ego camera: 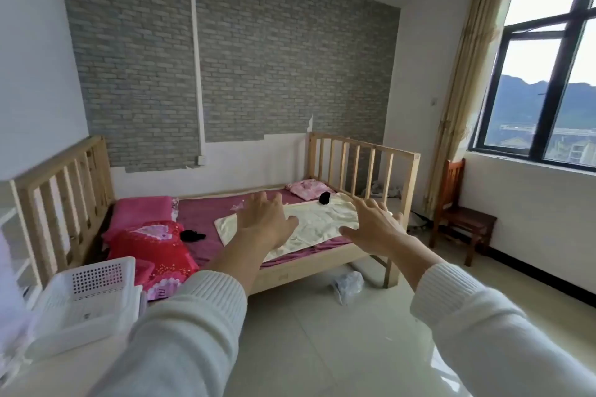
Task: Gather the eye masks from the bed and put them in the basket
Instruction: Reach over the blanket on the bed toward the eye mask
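A small wooden bed with a purple sheet stands against the brick-pattern wall. One black eye mask lies on the sheet beside the red pillow. A second black eye mask lies near the far end, by the pink cloth. A white perforated basket sits at the lower left, nearer to me than the bed. My left hand and my right hand are stretched out in front of me, fingers spread, holding nothing, well short of either mask.
A cream cloth covers the middle of the bed. Pink and red pillows lie at the left end. A wooden chair stands by the window wall. A crumpled plastic bag lies on the tiled floor.
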{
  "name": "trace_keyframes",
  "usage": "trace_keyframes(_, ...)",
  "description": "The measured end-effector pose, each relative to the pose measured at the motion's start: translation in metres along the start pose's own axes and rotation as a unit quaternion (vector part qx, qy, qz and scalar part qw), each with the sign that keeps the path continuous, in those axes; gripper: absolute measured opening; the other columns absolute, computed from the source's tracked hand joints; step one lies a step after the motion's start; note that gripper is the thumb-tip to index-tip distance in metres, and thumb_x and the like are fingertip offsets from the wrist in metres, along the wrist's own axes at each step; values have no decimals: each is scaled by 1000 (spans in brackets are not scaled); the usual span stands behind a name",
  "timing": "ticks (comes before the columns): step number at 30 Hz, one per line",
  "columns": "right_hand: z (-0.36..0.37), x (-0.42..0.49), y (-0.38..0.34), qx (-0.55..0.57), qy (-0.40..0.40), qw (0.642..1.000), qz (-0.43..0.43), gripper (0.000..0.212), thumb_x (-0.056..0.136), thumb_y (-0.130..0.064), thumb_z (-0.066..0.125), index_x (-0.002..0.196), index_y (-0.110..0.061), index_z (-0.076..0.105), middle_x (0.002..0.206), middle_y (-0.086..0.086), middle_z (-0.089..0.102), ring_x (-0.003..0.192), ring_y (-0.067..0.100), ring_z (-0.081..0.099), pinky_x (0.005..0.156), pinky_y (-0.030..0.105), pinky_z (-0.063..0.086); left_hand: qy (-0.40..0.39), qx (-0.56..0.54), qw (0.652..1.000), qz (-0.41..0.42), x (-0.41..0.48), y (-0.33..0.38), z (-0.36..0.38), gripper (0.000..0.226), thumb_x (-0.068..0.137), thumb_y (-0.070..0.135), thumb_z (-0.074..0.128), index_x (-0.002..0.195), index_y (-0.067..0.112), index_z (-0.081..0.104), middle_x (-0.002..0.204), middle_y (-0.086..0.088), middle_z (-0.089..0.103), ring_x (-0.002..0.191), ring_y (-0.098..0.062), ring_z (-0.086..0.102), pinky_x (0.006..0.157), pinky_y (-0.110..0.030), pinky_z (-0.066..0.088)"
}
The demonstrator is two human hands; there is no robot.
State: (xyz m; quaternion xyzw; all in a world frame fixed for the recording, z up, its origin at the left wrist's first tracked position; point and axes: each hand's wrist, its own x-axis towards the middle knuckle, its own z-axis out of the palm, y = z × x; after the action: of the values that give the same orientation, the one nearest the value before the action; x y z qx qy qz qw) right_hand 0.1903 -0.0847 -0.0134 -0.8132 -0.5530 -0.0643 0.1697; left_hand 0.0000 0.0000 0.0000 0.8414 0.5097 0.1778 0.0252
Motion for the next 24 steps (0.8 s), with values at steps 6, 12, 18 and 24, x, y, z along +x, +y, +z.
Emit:
trace_keyframes(6, 2, 77, 41, -24, 25, 999, -15, 70, 84, -51, 57, 141, -19, 33, 143, 7, 43, 133, 29, 35, 107, 59, 28, 1, -7, 1000, 10, 76, 21, 37, 67, 88, 50, 46, 144, 17, 33, 149, -13, 36, 138, -33, 28, 108, -50, 34)
trace_keyframes(12, 16, 207, 94, -27, 45, 999, -8, 69, 84, -54, 54, 140, -17, 36, 143, 7, 44, 134, 30, 35, 107, 59, 26, 41, -30, 999, 11, 209, 61, 69, 56, 87, 47, 46, 133, 16, 43, 135, -12, 46, 126, -31, 39, 92, -45, 40)
trace_keyframes(18, 80, 319, 135, -10, 15, 1000, -2, 70, 83, -52, 57, 141, -20, 34, 145, 6, 42, 134, 29, 34, 107, 59, 26, 21, -13, 999, 21, 331, 80, 131, 59, 88, 48, 43, 137, 16, 41, 141, -10, 43, 130, -30, 36, 97, -46, 38)
trace_keyframes(24, 167, 442, 170, 2, -37, 999, 33, 70, 81, -55, 54, 139, -20, 36, 147, 7, 40, 135, 30, 33, 108, 60, 26, -41, 14, 999, 24, 460, 82, 222, 60, 88, 47, 43, 139, 14, 38, 142, -12, 41, 130, -31, 36, 105, -48, 35)
